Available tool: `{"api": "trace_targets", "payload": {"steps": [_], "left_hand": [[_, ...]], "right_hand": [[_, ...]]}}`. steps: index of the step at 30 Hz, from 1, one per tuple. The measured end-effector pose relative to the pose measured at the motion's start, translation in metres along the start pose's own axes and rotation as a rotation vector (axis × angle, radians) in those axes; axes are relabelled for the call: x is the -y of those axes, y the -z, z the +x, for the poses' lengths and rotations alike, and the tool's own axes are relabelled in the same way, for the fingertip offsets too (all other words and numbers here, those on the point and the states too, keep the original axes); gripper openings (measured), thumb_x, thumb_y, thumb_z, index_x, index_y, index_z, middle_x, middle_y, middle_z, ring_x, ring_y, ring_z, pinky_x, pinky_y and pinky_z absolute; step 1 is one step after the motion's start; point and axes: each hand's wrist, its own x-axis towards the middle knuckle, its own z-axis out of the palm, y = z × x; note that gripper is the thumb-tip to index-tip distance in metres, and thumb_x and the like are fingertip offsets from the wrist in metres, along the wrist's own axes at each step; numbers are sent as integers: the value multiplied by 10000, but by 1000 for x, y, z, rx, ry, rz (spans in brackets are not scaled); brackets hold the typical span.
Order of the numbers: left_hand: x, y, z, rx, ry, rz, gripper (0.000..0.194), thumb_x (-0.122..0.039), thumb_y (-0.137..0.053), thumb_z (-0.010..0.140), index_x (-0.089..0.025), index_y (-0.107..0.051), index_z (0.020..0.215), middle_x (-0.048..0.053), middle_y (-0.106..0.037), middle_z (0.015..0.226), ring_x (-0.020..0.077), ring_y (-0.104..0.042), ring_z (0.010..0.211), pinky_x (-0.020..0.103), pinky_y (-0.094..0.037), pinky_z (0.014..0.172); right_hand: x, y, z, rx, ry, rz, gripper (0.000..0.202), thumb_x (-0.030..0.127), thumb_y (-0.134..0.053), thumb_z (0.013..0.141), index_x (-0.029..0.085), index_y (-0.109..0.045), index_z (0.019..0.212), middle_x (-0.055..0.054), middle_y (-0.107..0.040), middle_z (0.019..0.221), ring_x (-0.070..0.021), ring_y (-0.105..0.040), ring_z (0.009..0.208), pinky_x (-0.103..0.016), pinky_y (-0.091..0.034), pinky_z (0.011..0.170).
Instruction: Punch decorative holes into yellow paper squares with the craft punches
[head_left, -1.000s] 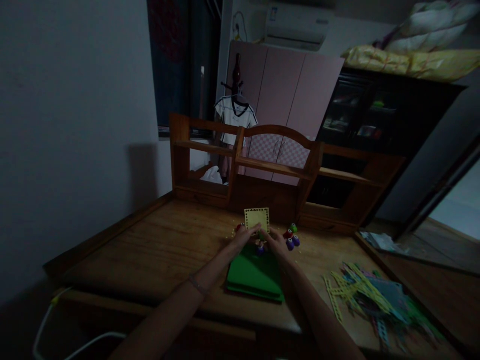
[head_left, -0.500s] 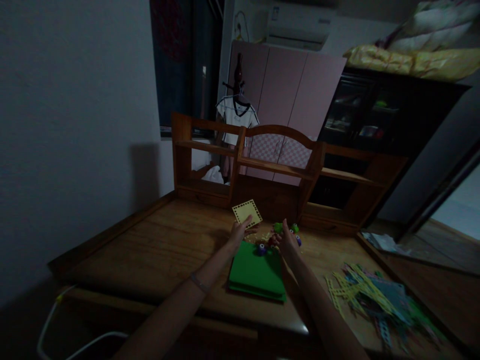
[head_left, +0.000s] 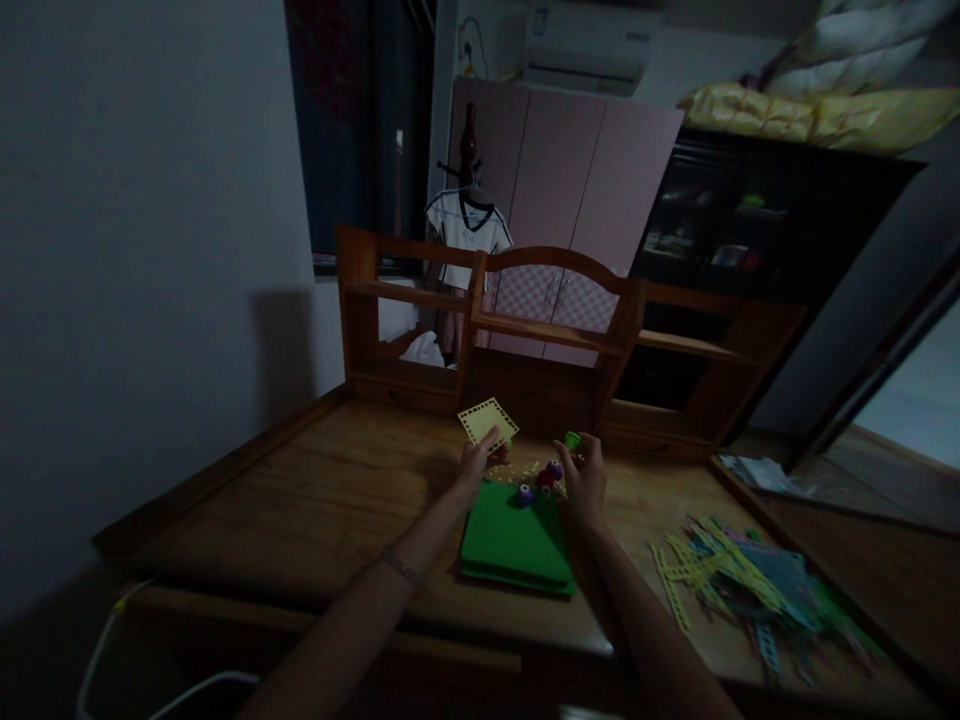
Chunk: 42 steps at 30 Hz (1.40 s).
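Between the thumb and fingers of my left hand (head_left: 478, 460) is a square yellow card (head_left: 486, 422) with small holes along its edges, raised above the desk. A bit of green shows beside those fingers, too small to make out. My right hand (head_left: 586, 480) pinches a small green piece (head_left: 572, 441) at its fingertips. Below and between the hands, a purple piece (head_left: 525, 494) rests at the top edge of a green folded sheet (head_left: 516, 540). Red pieces (head_left: 546, 481) and another purple piece (head_left: 554, 468) lie just behind, among small pale bits.
A tangled pile of yellow, blue and green cut strips (head_left: 750, 580) covers the desk's right side. A wooden shelf unit (head_left: 547, 325) stands along the back of the wooden desk (head_left: 337, 500). Beyond it hangs a white shirt (head_left: 469, 235).
My right hand has lifted slightly and now pinches a green piece clear of the others. My left hand still holds the yellow card. The view has shifted slightly.
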Motion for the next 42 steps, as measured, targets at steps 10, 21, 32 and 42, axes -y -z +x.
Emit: {"api": "trace_targets", "payload": {"steps": [10,21,32,42], "left_hand": [[-9,-5,-4,-120,-85,-2,394,-468,-700,629,-98,-643,752,65,-647,625,153,-592,525,256,-473,497],[-8,-5,-9,-82,-123,38,555,-614,-589,694,-75,-649,810,102,-660,688,159,-610,554,240,-452,475],[7,-2,2,-23,-144,179,514,-582,-602,702,-85,-663,819,85,-656,647,139,-577,501,227,-442,452],[4,-5,2,113,-71,77,572,-656,-542,704,-91,-630,727,80,-616,630,131,-530,482,259,-463,458]], "right_hand": [[5,38,37,-20,7,-179,430,530,-554,784,162,-563,1005,-80,-651,861,-197,-618,738,-259,-463,599],[-28,85,-4,445,106,-799,219,338,-569,780,194,-690,893,-52,-614,745,-171,-581,631,-227,-369,568],[18,35,15,291,428,-805,232,282,-379,941,198,-591,896,-59,-576,881,-150,-545,695,-233,-332,600],[-33,20,-1,497,361,-632,190,234,-397,926,199,-575,868,-45,-595,864,-163,-554,773,-249,-365,693]]}}
